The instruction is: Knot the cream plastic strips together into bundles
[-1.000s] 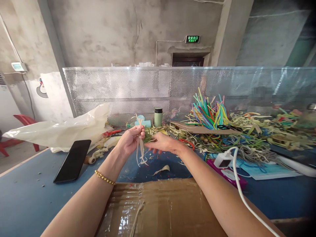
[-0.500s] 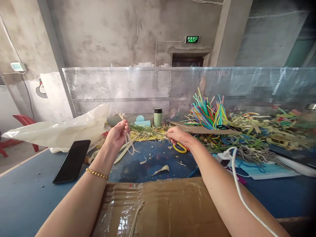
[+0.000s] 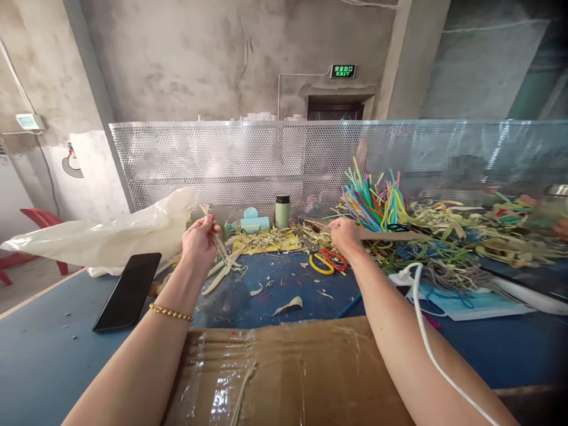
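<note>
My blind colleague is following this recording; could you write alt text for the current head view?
A person's left hand holds pale strips above a blue table, with the right hand apart from it, near colourful strands. Beyond are scraps and a green bottle; a black phone lies to the left, cardboard in front.

The strips [image 3: 228, 261] look matt, the tape [image 3: 222, 395] on the cardboard [image 3: 331, 370] glossy, the screen [image 3: 213, 155] metallic

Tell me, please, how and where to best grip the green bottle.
Probably around the middle of the green bottle, below its black lid, from the near right side: it stands upright, with the perforated screen behind and a light-blue object close at left.
</note>
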### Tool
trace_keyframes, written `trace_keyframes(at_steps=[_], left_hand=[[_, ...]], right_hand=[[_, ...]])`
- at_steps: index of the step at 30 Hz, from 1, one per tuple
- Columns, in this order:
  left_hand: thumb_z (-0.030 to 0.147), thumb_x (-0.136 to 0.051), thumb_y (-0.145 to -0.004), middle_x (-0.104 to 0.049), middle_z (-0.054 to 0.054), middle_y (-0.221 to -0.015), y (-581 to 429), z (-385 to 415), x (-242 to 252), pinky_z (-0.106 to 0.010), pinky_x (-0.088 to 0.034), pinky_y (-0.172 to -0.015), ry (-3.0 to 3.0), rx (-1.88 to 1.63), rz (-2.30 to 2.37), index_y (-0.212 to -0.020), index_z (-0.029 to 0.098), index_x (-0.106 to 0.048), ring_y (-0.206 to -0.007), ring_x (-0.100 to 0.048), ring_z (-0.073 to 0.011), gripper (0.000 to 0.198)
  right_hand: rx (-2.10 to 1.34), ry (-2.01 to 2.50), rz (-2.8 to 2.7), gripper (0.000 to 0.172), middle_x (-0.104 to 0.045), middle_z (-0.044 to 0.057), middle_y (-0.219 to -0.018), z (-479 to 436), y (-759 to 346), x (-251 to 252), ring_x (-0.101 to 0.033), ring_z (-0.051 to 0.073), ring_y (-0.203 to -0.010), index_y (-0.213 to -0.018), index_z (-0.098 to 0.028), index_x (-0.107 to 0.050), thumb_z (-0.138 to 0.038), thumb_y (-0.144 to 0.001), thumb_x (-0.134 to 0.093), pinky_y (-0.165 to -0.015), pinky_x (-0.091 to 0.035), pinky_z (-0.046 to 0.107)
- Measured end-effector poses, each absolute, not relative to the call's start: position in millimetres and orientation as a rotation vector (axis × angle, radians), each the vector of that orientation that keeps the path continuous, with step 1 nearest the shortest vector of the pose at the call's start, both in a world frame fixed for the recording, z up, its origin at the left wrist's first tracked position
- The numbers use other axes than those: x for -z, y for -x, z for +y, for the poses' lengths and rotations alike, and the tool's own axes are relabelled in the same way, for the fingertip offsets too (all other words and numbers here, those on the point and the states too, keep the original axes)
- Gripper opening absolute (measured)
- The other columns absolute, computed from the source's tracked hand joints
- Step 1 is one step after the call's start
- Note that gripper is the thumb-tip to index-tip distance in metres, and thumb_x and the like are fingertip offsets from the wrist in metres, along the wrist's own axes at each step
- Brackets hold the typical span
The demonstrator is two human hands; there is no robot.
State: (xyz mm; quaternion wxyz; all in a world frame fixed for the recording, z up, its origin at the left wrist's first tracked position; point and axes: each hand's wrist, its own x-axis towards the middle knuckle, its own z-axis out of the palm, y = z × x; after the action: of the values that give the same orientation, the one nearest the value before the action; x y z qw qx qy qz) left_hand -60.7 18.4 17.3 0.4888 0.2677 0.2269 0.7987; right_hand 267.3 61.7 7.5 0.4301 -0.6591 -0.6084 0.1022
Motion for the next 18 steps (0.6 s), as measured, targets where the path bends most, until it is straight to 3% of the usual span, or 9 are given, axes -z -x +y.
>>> trace_keyframes(at_steps=[2,4,6,8,10,12,14,16,18], left_hand=[[0.001,-0.044,-0.093,-0.054,-0.001,-0.060,57.0,16.5,-16.7,-0.012,-0.045,-0.047,-0.711,-1.887,0.509,-0.073,0.009,-0.059,-0.047,-0.052,-0.0053,0.026],[0.002,-0.045,-0.093,-0.055,-0.001,-0.062,52.6,13.6,-16.9,-0.013,-0.044,-0.046,-0.766,-1.820,0.460,-0.075,0.009,-0.060,-0.048,-0.052,-0.0058,0.025],[0.002,-0.045,-0.093,-0.055,-0.002,-0.063,46.7,8.6,-18.3,-0.014,-0.044,-0.046,-0.815,-1.749,0.414,-0.076,0.009,-0.061,-0.048,-0.052,-0.0060,0.024],[0.002,-0.043,-0.093,-0.055,-0.001,-0.065,38.7,0.8,-20.9,-0.014,-0.043,-0.047,-0.855,-1.684,0.367,-0.076,0.009,-0.061,-0.049,-0.051,-0.0054,0.026],[0.002,-0.041,-0.094,-0.055,-0.001,-0.067,29.1,-9.5,-24.0,-0.014,-0.042,-0.047,-0.899,-1.618,0.303,-0.077,0.009,-0.062,-0.050,-0.049,-0.0050,0.028],[0.004,-0.041,-0.095,-0.056,-0.002,-0.071,19.8,-19.7,-26.8,-0.015,-0.043,-0.048,-0.955,-1.548,0.225,-0.078,0.010,-0.064,-0.051,-0.049,-0.0051,0.029],[0.005,-0.040,-0.096,-0.055,-0.001,-0.072,13.9,-26.6,-28.9,-0.015,-0.043,-0.050,-0.995,-1.501,0.171,-0.078,0.011,-0.064,-0.051,-0.047,-0.0047,0.031],[0.004,-0.041,-0.095,-0.054,-0.001,-0.071,14.5,-28.1,-30.4,-0.015,-0.043,-0.050,-1.003,-1.496,0.160,-0.077,0.012,-0.064,-0.051,-0.046,-0.0046,0.031],[0.004,-0.043,-0.094,-0.054,-0.001,-0.071,22.3,-24.2,-31.7,-0.015,-0.043,-0.050,-0.975,-1.528,0.168,-0.076,0.013,-0.063,-0.051,-0.046,-0.0046,0.029]], right_hand=[[-0.012,1.703,-1.396,0.037,-0.050,0.029,-0.133,54.2,-271.0,-14.7,-0.040,0.037,-0.131,-0.118,-0.003,-0.062,-0.004,-0.085,-0.044,-0.102,-0.033,0.048],[0.205,1.800,-1.327,0.038,-0.042,0.032,-0.140,46.4,-268.0,-20.6,-0.028,0.042,-0.137,-0.118,0.001,-0.062,-0.001,-0.084,-0.044,-0.106,-0.022,0.057],[0.483,1.935,-1.449,0.031,-0.052,0.031,-0.129,40.1,-256.7,-24.8,-0.036,0.043,-0.131,-0.105,0.001,-0.069,0.000,-0.082,-0.047,-0.105,-0.021,0.059],[0.539,1.809,-1.759,0.026,-0.062,0.026,-0.115,35.2,-237.6,-26.4,-0.046,0.040,-0.122,-0.097,-0.005,-0.072,-0.004,-0.083,-0.050,-0.102,-0.029,0.055],[0.265,1.515,-2.059,0.026,-0.067,0.020,-0.111,30.0,-213.6,-24.4,-0.057,0.032,-0.109,-0.105,-0.010,-0.071,-0.012,-0.084,-0.057,-0.094,-0.041,0.045],[-0.291,1.261,-2.214,0.048,-0.069,0.015,-0.108,23.0,-189.2,-19.2,-0.065,0.024,-0.087,-0.125,-0.013,-0.062,-0.024,-0.079,-0.069,-0.077,-0.051,0.036],[-0.889,1.040,-2.325,0.066,-0.071,0.009,-0.095,15.0,-169.2,-12.8,-0.066,0.018,-0.068,-0.131,-0.016,-0.056,-0.032,-0.072,-0.077,-0.060,-0.052,0.030],[-1.231,0.878,-2.353,0.050,-0.070,0.004,-0.080,8.9,-158.2,-8.3,-0.064,0.014,-0.058,-0.119,-0.014,-0.061,-0.031,-0.073,-0.074,-0.054,-0.051,0.025],[-1.325,0.868,-2.360,0.031,-0.067,0.000,-0.069,8.0,-158.9,-6.8,-0.059,0.010,-0.050,-0.104,-0.013,-0.067,-0.028,-0.077,-0.070,-0.048,-0.048,0.021]])
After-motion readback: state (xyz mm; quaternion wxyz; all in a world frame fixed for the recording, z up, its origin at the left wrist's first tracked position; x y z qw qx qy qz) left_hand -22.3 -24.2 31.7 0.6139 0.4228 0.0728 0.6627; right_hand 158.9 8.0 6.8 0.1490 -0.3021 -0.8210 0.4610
